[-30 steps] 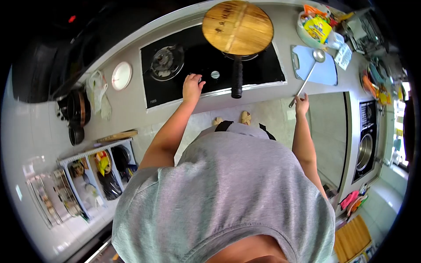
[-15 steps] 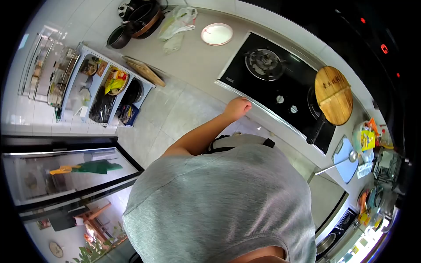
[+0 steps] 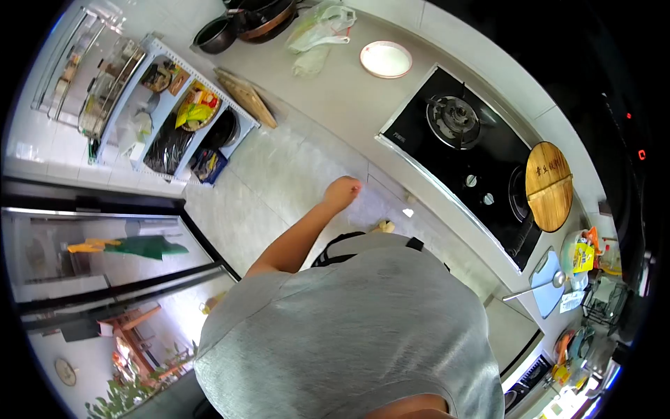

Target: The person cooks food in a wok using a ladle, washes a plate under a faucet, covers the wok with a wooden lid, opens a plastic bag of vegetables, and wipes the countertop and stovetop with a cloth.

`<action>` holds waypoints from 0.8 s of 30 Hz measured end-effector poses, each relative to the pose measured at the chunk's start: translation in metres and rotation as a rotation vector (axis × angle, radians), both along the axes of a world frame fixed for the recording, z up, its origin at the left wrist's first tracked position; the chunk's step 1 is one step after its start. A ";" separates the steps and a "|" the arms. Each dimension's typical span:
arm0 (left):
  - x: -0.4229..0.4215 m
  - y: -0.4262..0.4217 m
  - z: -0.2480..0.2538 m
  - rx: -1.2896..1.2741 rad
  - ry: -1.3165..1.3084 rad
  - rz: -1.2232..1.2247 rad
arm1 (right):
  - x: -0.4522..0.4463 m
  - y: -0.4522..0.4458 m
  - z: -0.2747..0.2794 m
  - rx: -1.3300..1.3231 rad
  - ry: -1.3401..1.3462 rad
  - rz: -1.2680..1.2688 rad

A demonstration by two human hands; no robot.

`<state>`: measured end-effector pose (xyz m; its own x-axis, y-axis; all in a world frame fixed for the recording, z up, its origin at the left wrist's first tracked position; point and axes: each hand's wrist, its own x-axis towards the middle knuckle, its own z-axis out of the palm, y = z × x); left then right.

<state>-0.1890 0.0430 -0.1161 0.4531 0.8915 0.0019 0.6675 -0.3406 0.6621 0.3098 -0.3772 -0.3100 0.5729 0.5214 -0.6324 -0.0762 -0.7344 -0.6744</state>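
Gas hob (image 3: 488,157) of black glass with a pale metal edge, set into the grey tabletop (image 3: 335,80); two round knobs (image 3: 480,190) sit near its front, and one burner (image 3: 453,120) stands uncovered. A round wooden lid (image 3: 549,185), bearing a crossbar and dark lettering, covers a pan (image 3: 520,241), chiefly visible by its black handle.

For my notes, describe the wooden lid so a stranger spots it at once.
Find the black stove set in the counter. At its end nearer the blue board, a black handle sticks out beside the lid. Unlike the dark stove and handle, the lid is golden wood with a crossbar.
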 end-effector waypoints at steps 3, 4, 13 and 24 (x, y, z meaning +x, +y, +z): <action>-0.045 -0.048 0.001 -0.046 0.130 0.206 | 0.001 0.020 -0.019 -0.034 0.035 0.497; -0.057 -0.060 0.014 -0.083 0.207 0.223 | -0.008 0.044 -0.005 -0.026 0.107 0.559; -0.143 -0.088 0.052 -0.239 0.311 0.231 | -0.107 0.183 0.055 -0.214 0.317 0.302; -0.282 0.034 0.057 -0.144 0.089 0.344 | -0.297 0.348 0.092 -0.072 -0.257 1.122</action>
<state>-0.4714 0.0773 -0.0594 0.1201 0.9797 -0.1605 0.7835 0.0058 0.6214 0.0127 -0.0297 -0.2185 -0.0742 0.7863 -0.6133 0.7776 -0.3395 -0.5293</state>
